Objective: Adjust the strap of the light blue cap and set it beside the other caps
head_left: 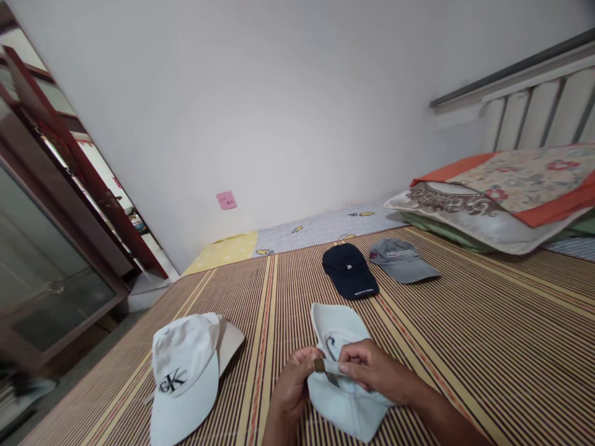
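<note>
Bare striped mat [488,347] lies open to my right; a white cap [186,371] sits near my left. My left grip [292,384] and right grip [372,368] both pinch shut on the pale blue cap's [344,402] strap [328,365]

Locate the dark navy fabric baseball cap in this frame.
In the head view, the dark navy fabric baseball cap lies on the striped woven mat, centre-right, just left of the grey cap.

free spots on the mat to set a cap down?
Bare mat right of the right hand, below the grey cap. Also between the white cap and navy cap. Crowded where both hands grip the pale blue cap.
</note>
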A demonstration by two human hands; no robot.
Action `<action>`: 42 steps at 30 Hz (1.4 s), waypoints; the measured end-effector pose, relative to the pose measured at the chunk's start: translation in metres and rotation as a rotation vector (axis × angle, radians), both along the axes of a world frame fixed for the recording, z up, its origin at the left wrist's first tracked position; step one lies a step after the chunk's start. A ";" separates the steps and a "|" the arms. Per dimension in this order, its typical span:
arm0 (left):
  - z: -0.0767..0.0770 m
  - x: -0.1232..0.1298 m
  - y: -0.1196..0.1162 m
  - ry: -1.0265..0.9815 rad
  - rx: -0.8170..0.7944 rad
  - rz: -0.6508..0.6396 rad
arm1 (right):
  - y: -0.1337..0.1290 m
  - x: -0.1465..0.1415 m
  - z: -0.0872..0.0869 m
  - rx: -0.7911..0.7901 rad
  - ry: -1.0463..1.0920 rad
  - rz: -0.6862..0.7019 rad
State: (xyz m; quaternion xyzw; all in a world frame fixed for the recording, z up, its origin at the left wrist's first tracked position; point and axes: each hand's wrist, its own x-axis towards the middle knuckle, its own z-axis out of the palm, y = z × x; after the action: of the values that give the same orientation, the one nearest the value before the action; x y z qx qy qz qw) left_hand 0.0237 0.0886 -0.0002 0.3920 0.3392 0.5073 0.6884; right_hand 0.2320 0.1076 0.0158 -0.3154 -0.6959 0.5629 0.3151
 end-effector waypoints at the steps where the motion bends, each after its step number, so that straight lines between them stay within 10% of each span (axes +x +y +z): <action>1: 0.000 0.000 0.000 0.004 0.005 -0.002 | 0.000 0.001 0.002 0.008 -0.010 -0.003; 27: 0.001 0.002 -0.001 0.040 0.003 -0.022 | -0.003 -0.010 0.002 0.124 -0.018 -0.114; 42: 0.013 -0.002 -0.005 -0.016 0.064 0.019 | 0.006 -0.016 -0.016 -0.156 0.219 -0.097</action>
State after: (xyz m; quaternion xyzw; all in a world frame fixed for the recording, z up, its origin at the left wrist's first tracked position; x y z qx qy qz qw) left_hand 0.0213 0.0838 0.0129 0.4064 0.3209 0.5274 0.6736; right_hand 0.2156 0.1131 -0.0006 -0.3087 -0.5955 0.6305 0.3906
